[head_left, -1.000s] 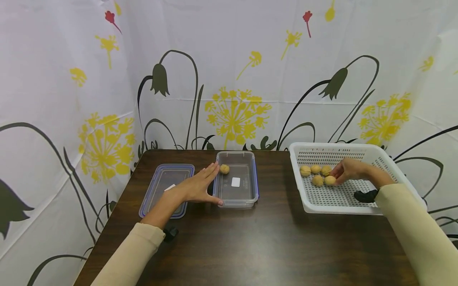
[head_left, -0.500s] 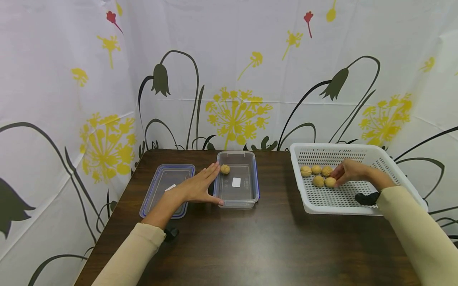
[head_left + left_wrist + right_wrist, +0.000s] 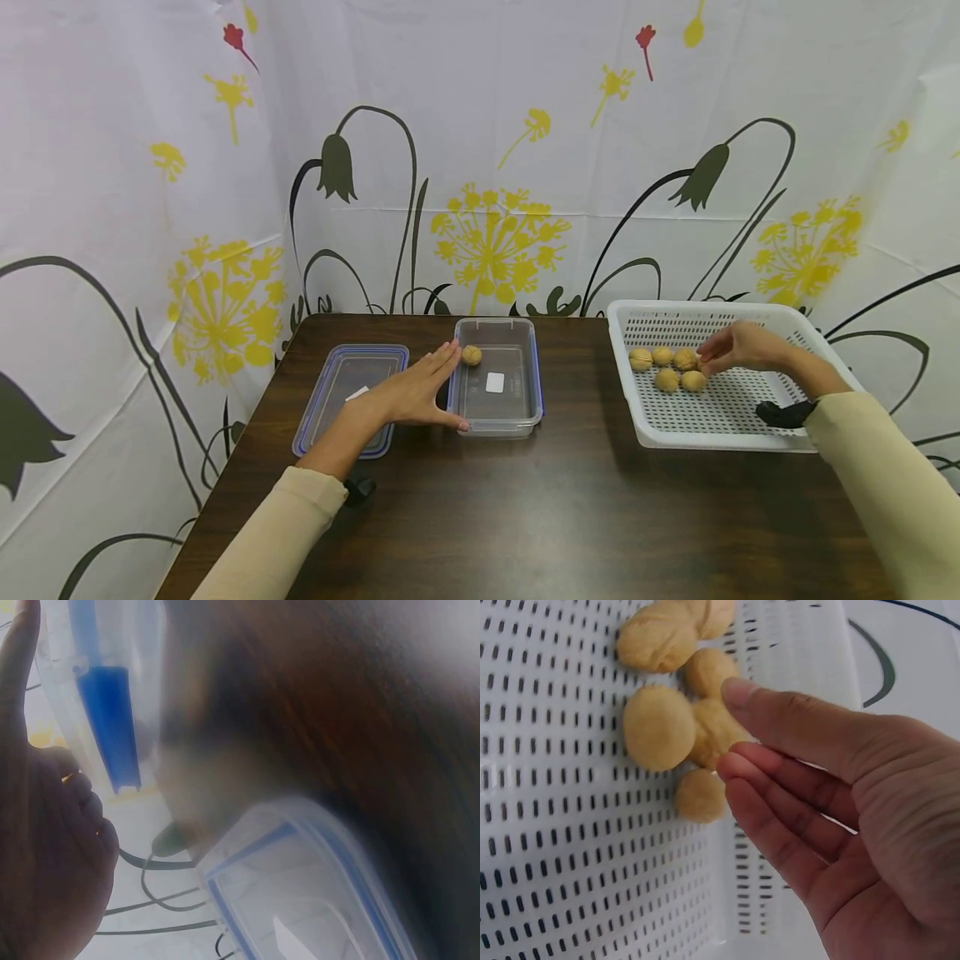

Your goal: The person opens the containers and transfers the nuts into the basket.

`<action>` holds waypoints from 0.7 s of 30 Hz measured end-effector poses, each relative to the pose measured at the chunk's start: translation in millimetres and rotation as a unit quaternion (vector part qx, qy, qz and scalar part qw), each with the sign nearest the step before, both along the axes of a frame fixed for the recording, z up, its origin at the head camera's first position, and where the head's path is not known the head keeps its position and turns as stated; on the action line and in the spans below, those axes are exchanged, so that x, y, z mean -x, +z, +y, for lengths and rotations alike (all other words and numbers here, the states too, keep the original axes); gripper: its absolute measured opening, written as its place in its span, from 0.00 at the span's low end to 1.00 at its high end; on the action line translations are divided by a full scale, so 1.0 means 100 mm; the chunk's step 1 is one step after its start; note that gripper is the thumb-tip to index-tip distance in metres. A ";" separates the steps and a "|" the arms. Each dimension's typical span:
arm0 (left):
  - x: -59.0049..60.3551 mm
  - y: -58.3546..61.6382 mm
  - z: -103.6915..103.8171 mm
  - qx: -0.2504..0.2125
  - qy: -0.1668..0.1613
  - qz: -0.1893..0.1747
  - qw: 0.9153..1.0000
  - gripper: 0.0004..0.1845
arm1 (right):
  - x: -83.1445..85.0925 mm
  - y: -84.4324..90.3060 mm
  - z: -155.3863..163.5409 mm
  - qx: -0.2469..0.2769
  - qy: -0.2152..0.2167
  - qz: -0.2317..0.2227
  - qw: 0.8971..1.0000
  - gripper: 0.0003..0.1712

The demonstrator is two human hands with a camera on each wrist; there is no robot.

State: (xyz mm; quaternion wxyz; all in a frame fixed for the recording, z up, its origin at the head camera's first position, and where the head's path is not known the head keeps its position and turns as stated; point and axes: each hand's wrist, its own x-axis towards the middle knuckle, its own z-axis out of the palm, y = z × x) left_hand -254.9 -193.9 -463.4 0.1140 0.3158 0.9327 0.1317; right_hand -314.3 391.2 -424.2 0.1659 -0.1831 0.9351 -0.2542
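My left hand (image 3: 411, 392) rests with straight, spread fingers along the left side of a clear plastic container (image 3: 528, 392), its thumb at the near corner. One walnut (image 3: 472, 356) lies inside, near the back left. In the left wrist view the left hand (image 3: 60, 847) is beside the container's blue clip (image 3: 111, 727). My right hand (image 3: 742, 347) hovers in a white perforated basket (image 3: 720, 437), fingers loosely bent beside several walnuts (image 3: 667, 381). In the right wrist view, the right hand (image 3: 840, 795) shows thumb and fingers apart; a walnut (image 3: 714, 733) appears behind the fingertips, seemingly not held.
A clear lid with a blue seal (image 3: 337, 379) lies left of the container, partly under the left forearm. The dark wooden table (image 3: 540, 517) reaches back to a floral curtain (image 3: 495, 150). A black strap piece (image 3: 783, 414) hangs at the right wrist.
The right hand has drawn back slightly to the right and up from the walnuts, uncovering more of the near one. The left hand and the container stay in place.
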 end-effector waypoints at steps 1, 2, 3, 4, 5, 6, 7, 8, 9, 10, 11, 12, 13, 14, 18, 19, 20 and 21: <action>0.00 0.00 0.00 0.000 0.000 0.000 1.000 0.71 | 0.00 0.02 -0.01 0.009 -0.002 0.003 1.000 0.25; 0.00 0.00 0.00 -0.001 0.000 -0.001 1.000 0.71 | -0.01 0.04 -0.03 0.018 -0.002 0.007 1.000 0.25; 0.00 -0.01 0.00 -0.001 -0.001 0.000 1.000 0.71 | -0.01 0.06 -0.05 0.025 -0.005 0.010 1.000 0.25; 0.00 -0.01 0.00 -0.002 -0.001 0.000 1.000 0.71 | -0.01 0.08 -0.07 0.031 -0.002 0.014 0.999 0.25; 0.00 -0.01 0.00 -0.003 -0.002 0.000 1.000 0.70 | -0.01 0.10 -0.09 0.038 -0.003 0.017 0.999 0.25; 0.00 -0.01 0.00 -0.003 -0.002 0.000 1.000 0.70 | -0.01 0.11 -0.11 0.042 0.001 0.019 0.999 0.24; 0.00 -0.01 0.00 -0.004 -0.002 0.000 1.000 0.70 | -0.01 0.12 -0.14 0.043 0.003 0.024 0.999 0.24; 0.00 0.00 0.00 -0.005 -0.001 0.000 1.000 0.70 | -0.01 0.14 -0.17 0.045 0.004 0.026 0.999 0.24; 0.00 0.00 0.00 -0.005 -0.001 0.000 1.000 0.70 | -0.01 0.16 -0.19 0.044 0.005 0.031 0.999 0.23; 0.00 0.00 0.00 -0.004 -0.001 0.000 1.000 0.70 | 0.00 0.17 -0.22 0.047 0.008 0.033 0.998 0.23; 0.00 0.00 0.00 -0.004 -0.001 -0.001 1.000 0.70 | -0.01 0.19 -0.26 0.050 0.009 0.034 0.998 0.23; 0.00 0.00 0.00 -0.003 -0.001 -0.001 1.000 0.70 | -0.01 0.21 -0.29 0.053 0.012 0.035 0.998 0.23; 0.00 0.00 0.00 -0.002 -0.001 -0.001 1.000 0.70 | -0.02 0.24 -0.33 0.057 0.012 0.035 0.998 0.24; 0.00 0.00 0.00 -0.002 0.000 -0.002 1.000 0.70 | -0.02 0.26 -0.37 0.062 0.014 0.035 0.997 0.24; 0.00 0.00 0.00 -0.003 -0.002 -0.003 1.000 0.70 | -0.03 0.34 -0.52 0.074 0.023 0.036 0.996 0.25; 0.00 0.00 0.00 -0.003 -0.002 -0.003 1.000 0.70 | -0.03 0.36 -0.56 0.073 0.024 0.036 0.996 0.25; 0.00 0.00 0.00 -0.003 -0.002 -0.003 1.000 0.70 | -0.04 0.38 -0.60 0.076 0.024 0.034 0.996 0.25; 0.00 0.00 0.00 -0.003 -0.001 -0.003 1.000 0.71 | -0.04 0.40 -0.64 0.076 0.026 0.034 0.996 0.26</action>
